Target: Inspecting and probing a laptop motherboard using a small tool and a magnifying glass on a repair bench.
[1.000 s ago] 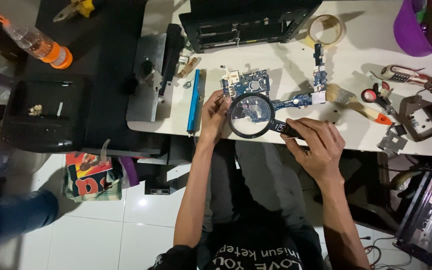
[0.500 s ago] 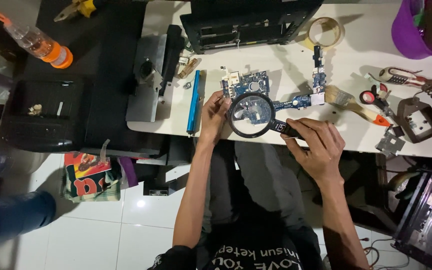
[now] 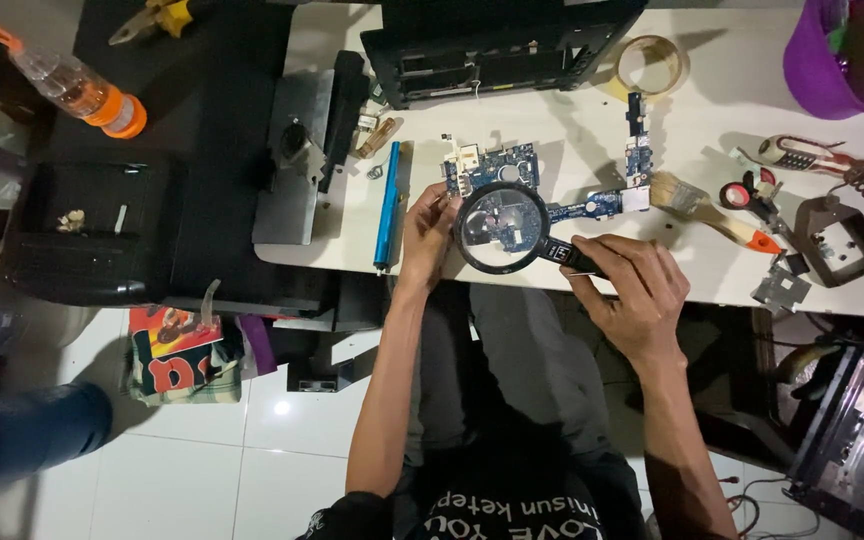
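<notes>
The light magnifying glass (image 3: 502,228) is held by its handle at four o'clock in the closed right hand (image 3: 627,290); the thin, breakable circuit board (image 3: 492,170) is steadied at its edge by the left hand (image 3: 427,230).

Home electronics repair bench: circuit boards (image 3: 492,170), soldering stand (image 3: 837,240), tape roll (image 3: 649,63), opened laptop chassis (image 3: 497,45), tiled floor (image 3: 202,450).

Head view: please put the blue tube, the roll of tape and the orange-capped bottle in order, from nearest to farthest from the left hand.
Measured from the left hand:
1. Blue tube: just left of the hand, lying near the table edge.
2. Roll of tape: up and to the right, at the far side of the white table.
3. Orange-capped bottle: far left, lying on the black surface.
</notes>
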